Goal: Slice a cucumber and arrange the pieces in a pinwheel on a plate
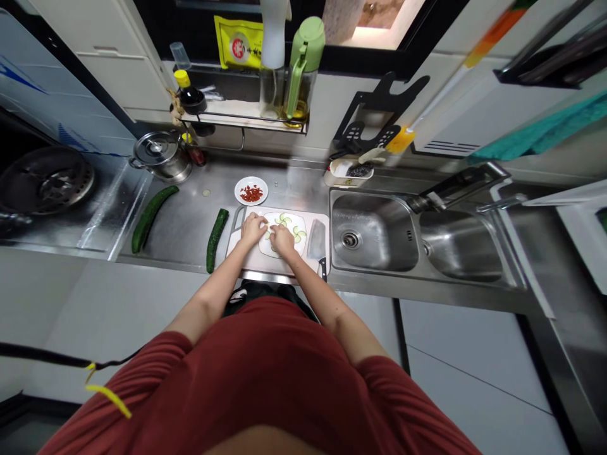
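Note:
A white plate [301,248] rests on a pale cutting board [256,260], with thin green cucumber slices [298,234] laid on it in curved patterns. My left hand [253,228] is over the plate's left edge, its fingers closed at the tips. Beside it, my right hand [282,240] reaches over the plate's middle, fingers pinched; whatever either hand holds is too small to make out. A cleaver [317,240] lies at the board's right side. Behind the board is a small white dish [239,184] of red pieces [251,193]. A cucumber [217,241] lies left of the board.
Another cucumber [150,220] lies farther left, near a lidded steel pot [161,155]. A double sink [374,230] with a faucet is at the right. Bottles stand on a wall rack [246,117] above the counter. A stove burner [59,183] is at the far left.

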{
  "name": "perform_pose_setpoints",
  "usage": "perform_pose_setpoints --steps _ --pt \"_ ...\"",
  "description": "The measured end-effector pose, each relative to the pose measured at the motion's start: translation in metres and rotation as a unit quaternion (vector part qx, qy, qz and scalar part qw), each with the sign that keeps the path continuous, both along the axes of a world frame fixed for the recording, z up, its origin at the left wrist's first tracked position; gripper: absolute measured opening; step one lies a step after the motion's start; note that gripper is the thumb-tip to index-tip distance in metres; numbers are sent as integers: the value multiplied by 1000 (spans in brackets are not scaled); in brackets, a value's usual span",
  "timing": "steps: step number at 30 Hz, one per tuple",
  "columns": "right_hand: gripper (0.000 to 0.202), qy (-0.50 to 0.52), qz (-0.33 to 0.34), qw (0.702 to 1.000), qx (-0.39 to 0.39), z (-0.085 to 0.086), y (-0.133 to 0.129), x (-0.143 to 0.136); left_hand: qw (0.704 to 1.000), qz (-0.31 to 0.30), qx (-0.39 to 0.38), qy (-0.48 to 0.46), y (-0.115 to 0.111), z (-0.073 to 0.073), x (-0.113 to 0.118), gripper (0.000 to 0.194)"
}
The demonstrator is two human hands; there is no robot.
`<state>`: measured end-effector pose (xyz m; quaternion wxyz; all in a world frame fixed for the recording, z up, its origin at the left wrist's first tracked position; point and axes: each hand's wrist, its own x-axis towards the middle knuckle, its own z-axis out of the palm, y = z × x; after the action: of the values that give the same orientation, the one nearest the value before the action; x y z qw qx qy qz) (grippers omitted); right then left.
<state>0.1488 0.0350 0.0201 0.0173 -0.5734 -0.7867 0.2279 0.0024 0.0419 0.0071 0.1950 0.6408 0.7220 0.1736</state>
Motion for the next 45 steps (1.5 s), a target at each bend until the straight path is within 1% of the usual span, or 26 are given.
perform_pose_setpoints --steps 2,5,6,8,11,15,19,23,28,32,35,39,42,45 --pt "40 35 -29 999 9 1 -4 5 998 51 20 -27 -3 -2 -5 21" --pt "40 112 -53 992 21 -1 -10 18 987 154 26 -28 -9 -5 -15 25" --pt "39 146 -60 987 24 -3 -13 23 983 180 21 -23 -11 -6 -19 27" --pt "37 206 -85 974 37 -7 -17 33 978 208 6 -15 -12 -7 -25 29" --pt "35 260 -110 957 65 -14 -21 48 977 214 -12 -9 -12 -7 -29 31" --pt "34 280 -127 948 81 -19 -24 59 978 207 -30 19 -6 -2 -27 35" --pt "34 282 -130 947 82 -19 -29 59 981 182 -42 52 -4 2 -23 39" --pt "33 284 -132 947 79 -19 -33 56 982 168 -45 78 -3 1 -20 37" --pt "33 286 -132 946 80 -19 -34 57 982 169 -49 69 0 -2 -20 31" --pt "32 292 -127 945 82 -19 -34 58 984 167 -27 56 3 -7 -23 27" --pt "32 294 -121 945 80 -19 -35 58 984 175 0 22 4 -14 -25 24" --pt "32 301 -113 943 84 -20 -35 59 976 199 10 -86 7 -24 -30 19" --pt "32 302 -114 943 84 -20 -35 60 961 228 20 -158 9 -28 -35 18" --pt "32 303 -117 942 81 -19 -35 60 933 260 32 -246 9 -24 -35 20"
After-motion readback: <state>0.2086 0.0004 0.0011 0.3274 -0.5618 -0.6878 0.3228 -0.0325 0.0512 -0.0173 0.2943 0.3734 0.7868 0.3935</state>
